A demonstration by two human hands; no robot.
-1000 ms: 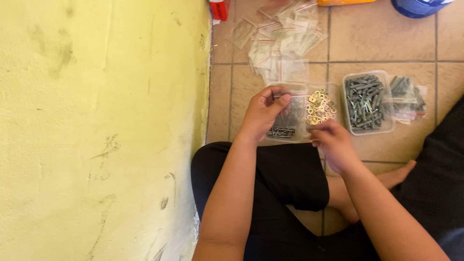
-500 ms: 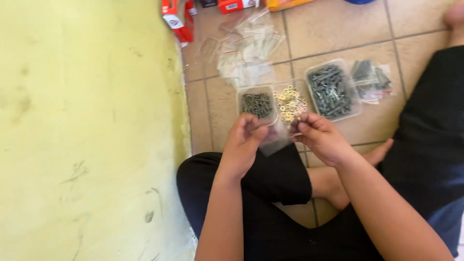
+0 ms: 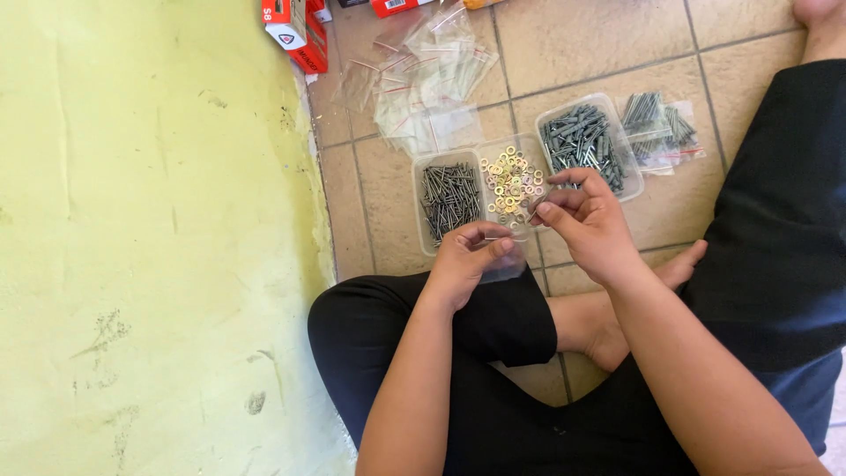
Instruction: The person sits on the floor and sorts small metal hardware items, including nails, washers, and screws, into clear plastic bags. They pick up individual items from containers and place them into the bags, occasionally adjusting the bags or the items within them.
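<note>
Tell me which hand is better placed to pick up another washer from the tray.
Right hand, probably. It hovers at the edge of the washers, while the left hand sits nearer the body, its fingers pinching a small clear bag.

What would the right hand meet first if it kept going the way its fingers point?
Probably the washers in their clear tray: the right hand points up-left over them, though its height above them is unclear.

Red cardboard boxes point(image 3: 296, 31) near the yellow wall point(image 3: 150, 238); filled screw bags point(image 3: 663, 130) on tiles.
</note>
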